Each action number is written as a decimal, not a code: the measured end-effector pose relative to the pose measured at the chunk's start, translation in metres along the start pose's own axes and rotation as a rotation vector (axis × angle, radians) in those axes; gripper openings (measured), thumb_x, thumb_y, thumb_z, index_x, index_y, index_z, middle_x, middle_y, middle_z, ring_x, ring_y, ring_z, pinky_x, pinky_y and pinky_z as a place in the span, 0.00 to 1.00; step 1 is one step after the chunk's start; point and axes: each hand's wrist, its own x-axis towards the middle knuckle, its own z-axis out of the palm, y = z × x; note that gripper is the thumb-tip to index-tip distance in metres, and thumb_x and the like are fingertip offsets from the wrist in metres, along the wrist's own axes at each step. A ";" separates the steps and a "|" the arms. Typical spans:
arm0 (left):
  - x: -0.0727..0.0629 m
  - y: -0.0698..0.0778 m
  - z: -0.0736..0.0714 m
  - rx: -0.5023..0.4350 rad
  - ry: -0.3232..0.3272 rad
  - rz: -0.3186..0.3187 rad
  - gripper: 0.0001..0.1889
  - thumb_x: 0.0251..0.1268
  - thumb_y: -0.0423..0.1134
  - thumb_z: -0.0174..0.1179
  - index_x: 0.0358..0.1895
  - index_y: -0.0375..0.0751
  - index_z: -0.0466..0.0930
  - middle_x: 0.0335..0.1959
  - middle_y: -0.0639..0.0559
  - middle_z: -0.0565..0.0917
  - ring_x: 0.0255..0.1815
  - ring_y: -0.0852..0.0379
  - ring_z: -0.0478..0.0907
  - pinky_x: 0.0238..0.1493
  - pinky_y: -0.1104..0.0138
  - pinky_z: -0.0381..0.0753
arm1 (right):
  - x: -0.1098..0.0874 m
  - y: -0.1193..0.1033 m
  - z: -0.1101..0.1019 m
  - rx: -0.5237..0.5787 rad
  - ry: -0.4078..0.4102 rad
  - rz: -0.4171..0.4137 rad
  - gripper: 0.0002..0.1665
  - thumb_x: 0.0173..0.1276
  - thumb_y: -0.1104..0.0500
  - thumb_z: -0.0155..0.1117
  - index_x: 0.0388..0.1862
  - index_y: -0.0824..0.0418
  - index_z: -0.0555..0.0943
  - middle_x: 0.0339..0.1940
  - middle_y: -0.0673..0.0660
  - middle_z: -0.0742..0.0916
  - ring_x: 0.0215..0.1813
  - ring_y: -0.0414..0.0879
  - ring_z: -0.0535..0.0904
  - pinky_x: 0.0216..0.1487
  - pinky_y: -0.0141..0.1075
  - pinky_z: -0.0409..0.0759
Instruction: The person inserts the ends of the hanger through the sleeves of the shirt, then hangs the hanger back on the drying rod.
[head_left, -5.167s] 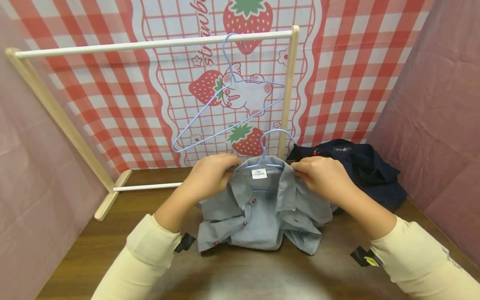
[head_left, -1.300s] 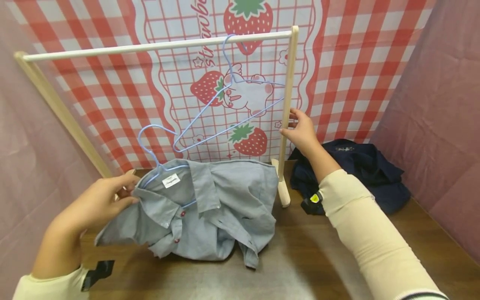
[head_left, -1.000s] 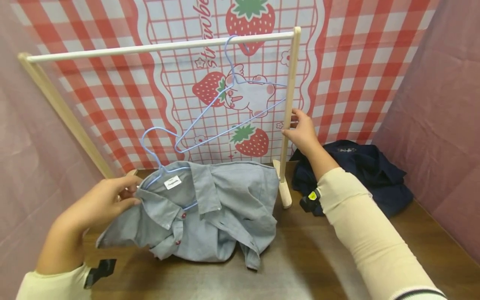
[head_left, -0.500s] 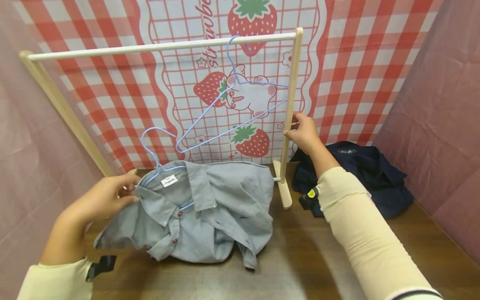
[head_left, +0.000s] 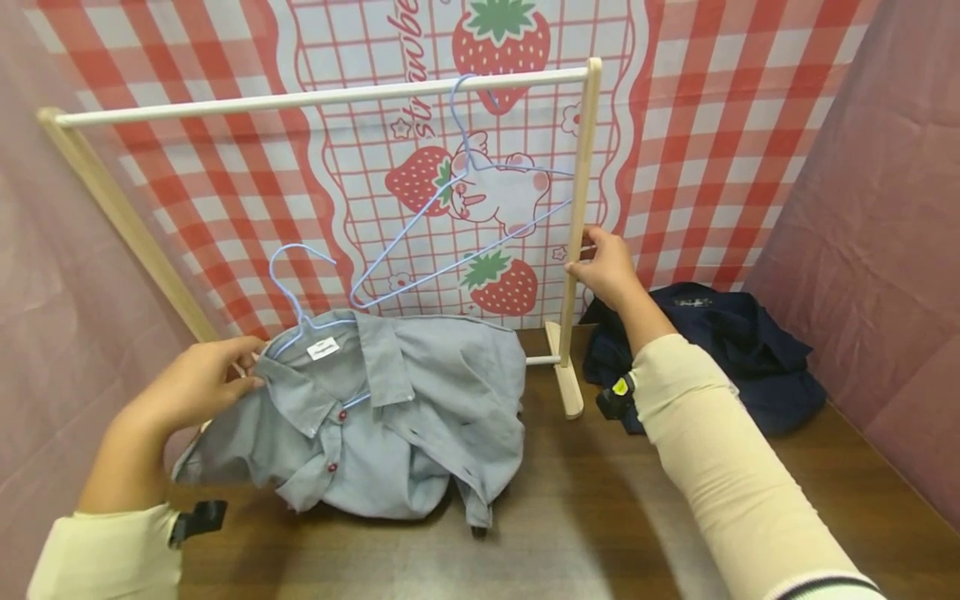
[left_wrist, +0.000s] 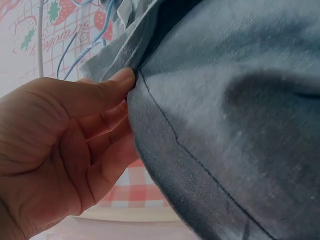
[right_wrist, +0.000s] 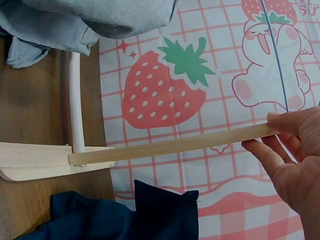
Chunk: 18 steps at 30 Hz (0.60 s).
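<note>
A grey collared shirt (head_left: pixel 450 392) with red buttons hangs on a light blue wire hanger (head_left: pixel 300 312), whose hook sticks up from the collar. My left hand (head_left: pixel 183 387) pinches the shirt by its shoulder beside the collar; in the left wrist view the thumb presses the fabric (left_wrist: pixel 210 125) against the fingers. My right hand (head_left: pixel 609 265) grips the right wooden post (head_left: pixel 581 208) of a clothes rack between thumb and fingers, as the right wrist view also shows. The shirt's hem droops close to the table.
A bare blue hanger (head_left: pixel 408 225) hangs from the rack's white top rail (head_left: pixel 322 98), near its right end. Dark navy clothing (head_left: pixel 720 358) lies heaped on the wooden table (head_left: pixel 585 517) at right. A checked strawberry cloth (head_left: pixel 697 142) covers the back; pink fabric (head_left: pixel 862 233) lines the sides.
First both hands held the shirt's collar at the middle. Since then the right hand has moved to the post, and the left has carried the shirt left, lately a little further left and up.
</note>
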 end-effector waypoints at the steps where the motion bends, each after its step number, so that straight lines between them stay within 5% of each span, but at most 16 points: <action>1: 0.000 0.000 -0.002 0.003 -0.002 -0.013 0.14 0.52 0.25 0.67 0.43 0.33 0.78 0.26 0.55 0.78 0.28 0.57 0.76 0.27 0.62 0.75 | 0.000 0.000 0.000 0.001 -0.001 0.000 0.30 0.63 0.73 0.63 0.65 0.72 0.69 0.56 0.69 0.77 0.57 0.61 0.76 0.48 0.49 0.82; 18: 0.010 -0.006 -0.021 0.151 0.023 -0.168 0.16 0.58 0.31 0.63 0.51 0.37 0.75 0.30 0.44 0.83 0.31 0.44 0.80 0.27 0.47 0.75 | 0.001 0.001 0.000 -0.006 0.011 -0.011 0.30 0.61 0.73 0.65 0.63 0.72 0.70 0.55 0.70 0.78 0.56 0.61 0.77 0.47 0.47 0.83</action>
